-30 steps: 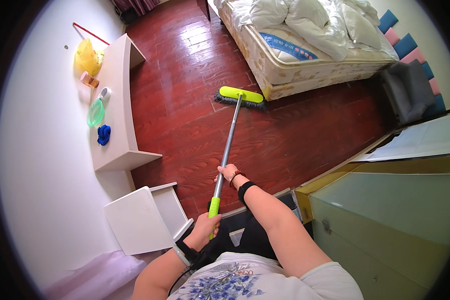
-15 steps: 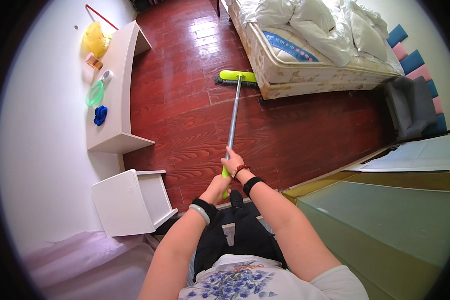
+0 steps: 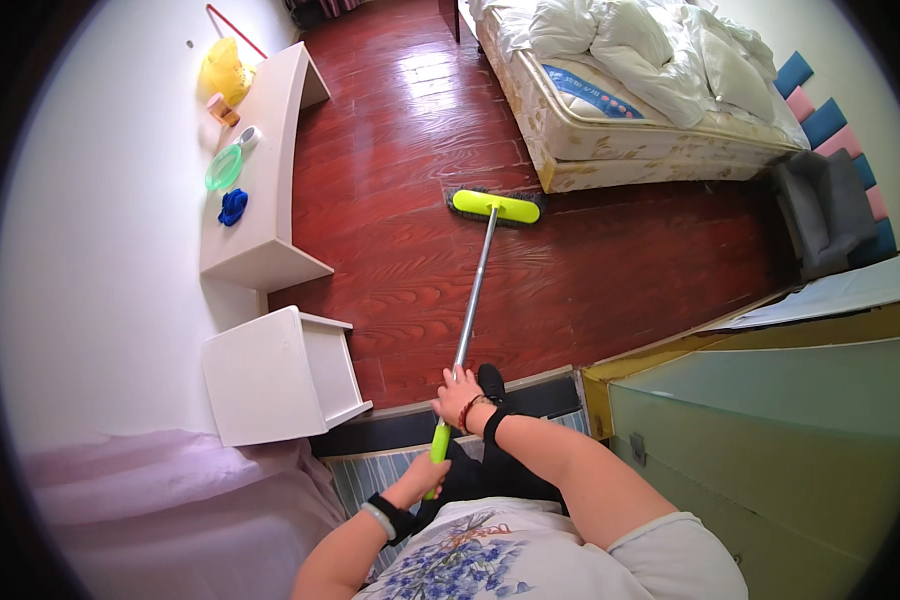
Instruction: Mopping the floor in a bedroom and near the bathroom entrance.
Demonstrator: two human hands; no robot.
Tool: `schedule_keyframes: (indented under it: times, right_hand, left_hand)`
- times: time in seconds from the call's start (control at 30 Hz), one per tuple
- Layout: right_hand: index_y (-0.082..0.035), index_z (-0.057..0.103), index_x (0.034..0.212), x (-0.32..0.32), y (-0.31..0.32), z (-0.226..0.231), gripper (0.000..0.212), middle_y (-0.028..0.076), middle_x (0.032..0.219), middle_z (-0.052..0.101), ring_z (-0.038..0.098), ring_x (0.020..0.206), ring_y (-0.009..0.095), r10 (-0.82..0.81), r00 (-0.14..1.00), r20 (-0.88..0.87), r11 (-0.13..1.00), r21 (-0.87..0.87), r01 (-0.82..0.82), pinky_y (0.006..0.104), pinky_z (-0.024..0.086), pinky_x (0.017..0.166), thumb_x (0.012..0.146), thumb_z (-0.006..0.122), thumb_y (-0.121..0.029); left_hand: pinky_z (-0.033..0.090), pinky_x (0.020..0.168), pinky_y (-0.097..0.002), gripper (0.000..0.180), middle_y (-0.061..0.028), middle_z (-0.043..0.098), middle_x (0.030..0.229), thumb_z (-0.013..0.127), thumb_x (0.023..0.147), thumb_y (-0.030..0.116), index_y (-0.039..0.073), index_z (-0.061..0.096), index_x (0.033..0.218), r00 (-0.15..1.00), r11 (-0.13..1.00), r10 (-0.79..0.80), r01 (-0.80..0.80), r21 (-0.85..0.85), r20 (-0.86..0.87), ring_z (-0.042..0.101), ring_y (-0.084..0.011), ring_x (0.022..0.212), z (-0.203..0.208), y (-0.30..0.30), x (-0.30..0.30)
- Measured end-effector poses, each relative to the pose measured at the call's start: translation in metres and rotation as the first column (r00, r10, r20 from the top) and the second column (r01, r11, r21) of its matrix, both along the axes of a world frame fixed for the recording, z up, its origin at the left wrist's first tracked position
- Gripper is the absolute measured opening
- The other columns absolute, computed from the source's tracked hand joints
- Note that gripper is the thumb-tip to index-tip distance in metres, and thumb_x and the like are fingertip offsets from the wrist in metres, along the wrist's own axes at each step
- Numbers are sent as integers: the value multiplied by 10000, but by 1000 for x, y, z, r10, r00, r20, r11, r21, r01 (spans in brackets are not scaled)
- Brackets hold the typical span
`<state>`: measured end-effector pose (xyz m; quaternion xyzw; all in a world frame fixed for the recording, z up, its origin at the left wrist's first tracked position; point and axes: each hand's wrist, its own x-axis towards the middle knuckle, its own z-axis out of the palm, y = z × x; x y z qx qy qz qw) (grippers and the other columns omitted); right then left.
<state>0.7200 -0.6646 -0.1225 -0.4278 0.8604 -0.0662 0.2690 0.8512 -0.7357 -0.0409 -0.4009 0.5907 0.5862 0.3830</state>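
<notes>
A long-handled push broom (image 3: 476, 290) slants away from me, its lime-green head with dark bristles resting on the red wooden floor (image 3: 390, 230). My left hand (image 3: 421, 480) is closed round the green grip at the handle's near end. Farther up, my right hand (image 3: 457, 396) wraps the pole just above that grip; its fingers are partly spread over the metal. The broom head lies a little short of the bed's near corner, apart from it.
The bed (image 3: 650, 160) with rumpled white bedding stands at the far right, a grey armchair (image 3: 825, 210) beside it. A long white desk (image 3: 255, 190) and a white stool-like cabinet (image 3: 267, 378) line the left wall. A greenish glass door (image 3: 770, 420) is near right.
Both hands have drawn the broom back toward me. Its head has slid from beside the bed's edge to nearer floor, and the hands now sit farther apart on the handle.
</notes>
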Motion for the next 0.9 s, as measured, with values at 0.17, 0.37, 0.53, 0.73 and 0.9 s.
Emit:
schedule_keyframes:
  times: [0.17, 0.37, 0.53, 0.73, 0.9]
  right_hand:
    - [-18, 579, 950, 93, -16, 25, 525, 202, 1065, 474, 328, 1128, 403, 154, 985, 82, 986, 44, -158, 486, 245, 909, 825, 343, -469]
    - [-59, 608, 883, 190, -34, 50, 545, 147, 858, 584, 531, 858, 333, 549, 761, 345, 818, -34, -574, 445, 350, 787, 760, 399, -547]
    - [-106, 613, 835, 245, -45, 46, 361, 110, 813, 591, 551, 828, 301, 569, 550, 611, 789, -216, -575, 427, 403, 753, 698, 564, -436]
    - [-108, 589, 831, 258, -43, 24, 181, 94, 833, 579, 554, 842, 280, 735, 495, 464, 644, -245, -725, 402, 418, 738, 659, 587, -166]
    - [-119, 622, 812, 230, -18, 20, 163, 93, 848, 600, 574, 817, 277, 659, 688, 304, 752, -296, -589, 376, 448, 708, 666, 551, -112]
  left_hand:
    - [385, 417, -304, 207, -77, 513, 582, 507, 742, 188, -12, 497, 689, 984, 983, -170, 174, -67, 61, 502, -176, 449, 23, -29, 104]
    - [374, 377, -288, 211, -70, 504, 510, 501, 734, 190, -14, 497, 677, 967, 964, -253, 251, -84, -19, 479, -165, 370, 53, -58, 255]
    - [374, 410, -268, 315, -74, 557, 633, 570, 718, 254, -8, 547, 892, 943, 961, -276, 277, -19, -185, 472, -133, 412, 94, -71, 345]
    - [304, 896, -243, 531, -75, 465, 1146, 616, 743, 156, -8, 392, 1195, 989, 994, 100, -96, 47, -109, 429, -131, 1035, 142, -55, 337]
    - [296, 905, -251, 582, -87, 456, 1163, 616, 744, 170, 55, 351, 1250, 981, 984, 162, -151, -97, 109, 414, -149, 1068, 175, -26, 262]
